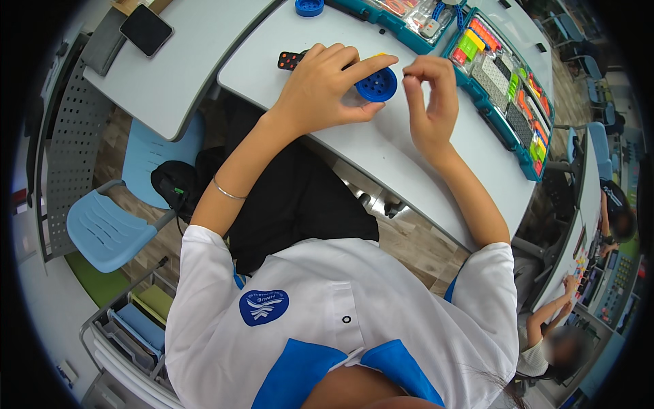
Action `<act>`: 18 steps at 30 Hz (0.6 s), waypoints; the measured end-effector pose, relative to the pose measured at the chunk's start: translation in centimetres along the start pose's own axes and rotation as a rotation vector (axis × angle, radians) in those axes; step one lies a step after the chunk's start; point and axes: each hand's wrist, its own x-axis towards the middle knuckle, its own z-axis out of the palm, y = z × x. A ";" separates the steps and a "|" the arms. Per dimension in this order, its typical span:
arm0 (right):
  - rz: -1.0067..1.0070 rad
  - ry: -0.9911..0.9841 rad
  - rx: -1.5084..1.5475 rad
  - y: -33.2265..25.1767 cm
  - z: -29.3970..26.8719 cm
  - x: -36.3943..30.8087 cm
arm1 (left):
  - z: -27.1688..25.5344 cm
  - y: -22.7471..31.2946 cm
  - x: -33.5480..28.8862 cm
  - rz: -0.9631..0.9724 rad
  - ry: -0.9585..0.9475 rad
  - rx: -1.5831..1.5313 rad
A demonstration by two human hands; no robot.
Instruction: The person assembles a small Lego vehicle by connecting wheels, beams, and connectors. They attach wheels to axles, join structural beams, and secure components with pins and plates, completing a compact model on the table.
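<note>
My left hand [317,92] grips a blue toy wheel [379,86] with small holes in its face, thumb below and index finger above. A bit of yellow shows behind the wheel's upper edge; what it belongs to is hidden. My right hand [434,105] is just right of the wheel, apart from it, with thumb and index finger pinched. A tiny dark piece shows at those fingertips, too small to name. Beyond my left knuckles, a black piece with orange-red dots [289,61] sticks out, partly covered by the hand. Another blue wheel [309,7] lies at the table's far side.
A teal case [533,161] of colourful building parts lies open on the white table [470,184] to the right, with a second teal case [409,39] beyond. A phone [146,31] rests on the left table. Blue chairs [112,228] stand left; people sit at the far right.
</note>
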 end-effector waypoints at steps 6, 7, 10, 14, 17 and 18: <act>-0.306 -0.155 -0.441 -1.7 -0.1 0.0 | -0.5 1.1 -0.1 -0.070 0.003 -0.024; -0.339 -0.168 -0.492 -2.0 -0.2 0.2 | -0.6 1.3 -0.2 -0.068 0.000 -0.015; -0.373 -0.197 -0.580 -2.6 -0.4 0.8 | -1.0 2.0 -0.5 -0.070 0.004 -0.009; -0.363 -0.261 -0.612 -3.5 -1.0 1.2 | -0.9 2.5 -0.7 -0.075 0.018 0.009; -0.325 -0.280 -0.594 -4.1 -1.0 1.0 | -1.1 2.8 -1.0 -0.103 0.007 -0.031; -0.303 -0.290 -0.577 -4.1 -1.0 1.0 | -1.1 2.9 -1.0 -0.104 0.006 -0.035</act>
